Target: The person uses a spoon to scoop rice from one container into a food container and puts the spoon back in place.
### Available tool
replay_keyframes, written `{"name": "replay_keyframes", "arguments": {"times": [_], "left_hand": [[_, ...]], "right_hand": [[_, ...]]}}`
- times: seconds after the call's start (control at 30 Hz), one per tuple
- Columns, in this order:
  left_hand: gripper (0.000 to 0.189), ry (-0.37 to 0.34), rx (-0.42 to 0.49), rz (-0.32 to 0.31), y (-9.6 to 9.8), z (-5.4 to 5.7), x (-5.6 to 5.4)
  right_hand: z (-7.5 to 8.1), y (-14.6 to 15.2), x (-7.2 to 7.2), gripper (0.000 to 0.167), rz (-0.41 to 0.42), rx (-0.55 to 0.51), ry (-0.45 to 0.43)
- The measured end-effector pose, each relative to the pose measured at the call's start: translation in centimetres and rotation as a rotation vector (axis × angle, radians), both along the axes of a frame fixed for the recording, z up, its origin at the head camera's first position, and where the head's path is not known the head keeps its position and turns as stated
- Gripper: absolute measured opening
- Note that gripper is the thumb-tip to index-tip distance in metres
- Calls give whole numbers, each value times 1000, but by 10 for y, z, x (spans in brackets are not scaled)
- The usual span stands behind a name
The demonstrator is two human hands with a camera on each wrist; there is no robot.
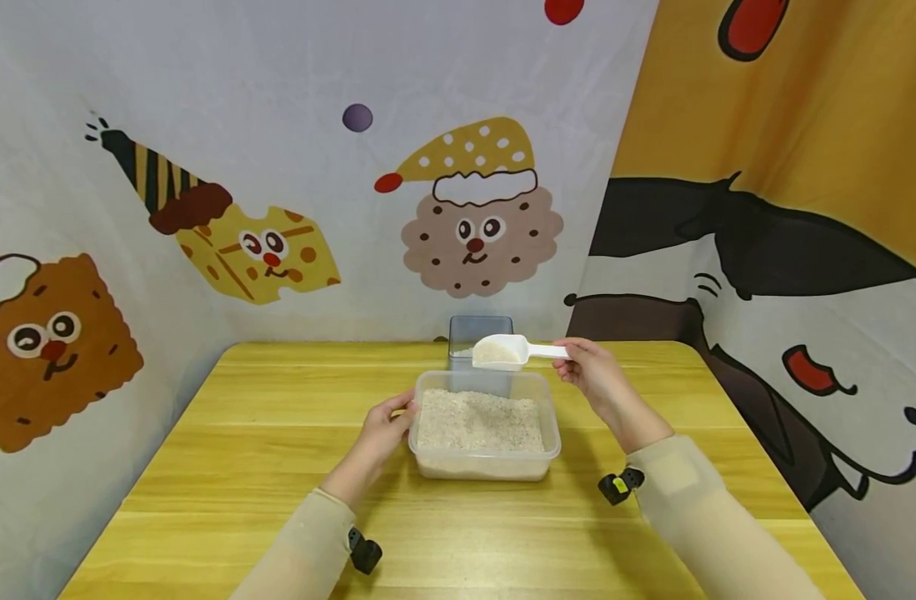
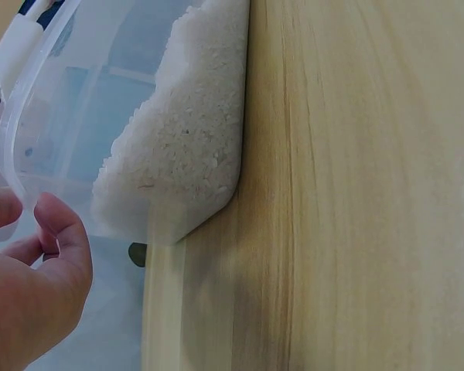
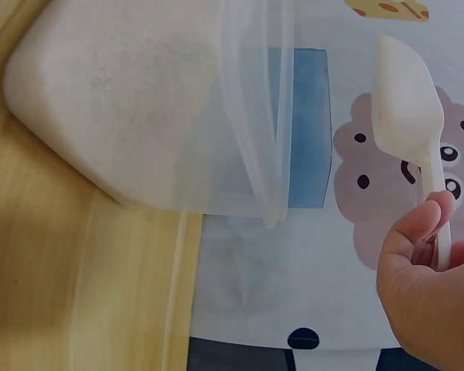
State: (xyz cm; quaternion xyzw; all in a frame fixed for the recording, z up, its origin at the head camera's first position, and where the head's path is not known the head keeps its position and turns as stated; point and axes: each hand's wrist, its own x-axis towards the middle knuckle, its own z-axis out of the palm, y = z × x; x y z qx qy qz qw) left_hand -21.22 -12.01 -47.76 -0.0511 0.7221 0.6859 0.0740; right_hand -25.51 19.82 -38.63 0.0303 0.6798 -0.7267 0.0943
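A clear plastic tub (image 1: 482, 455) stands on the table, with rice (image 1: 478, 421) heaped in it. My left hand (image 1: 382, 429) pinches the tub's rim at the left side, thumb and finger on either side of the edge (image 2: 19, 174). Above the back of the tub, my right hand (image 1: 594, 372) holds a white scoop (image 1: 512, 348) by its handle, level and with rice in its bowl. Behind the tub is a blue-grey see-through container (image 1: 482, 327), with some rice visible inside. The scoop partly covers this container in the head view.
The wooden table (image 1: 277, 417) ends at a printed cloth backdrop (image 1: 292, 100) just behind the blue-grey container. More printed cloth hangs along both sides. A small black camera (image 1: 365, 552) sits at the left wrist, another camera (image 1: 620, 486) at the right.
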Motion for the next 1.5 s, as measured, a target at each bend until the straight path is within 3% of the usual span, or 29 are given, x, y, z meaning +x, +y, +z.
{"name": "replay_keyframes", "arguments": {"times": [0.5,0.77,1.17,1.5], "left_hand": [[43,-9,6,1,0,0,-1],[42,-6,15,5,0,1,-1],[41,-14,25,13,0,0,-2],[42,-17,6,9,0,0,-2]], "right_hand": [[6,-7,-29,32,-78,36,-24],[0,-13,-41,35,-106,136,-1],[-5,-27,-44,33,-146,216,40],[-6,-33,-43,31,-128,330,157]]}}
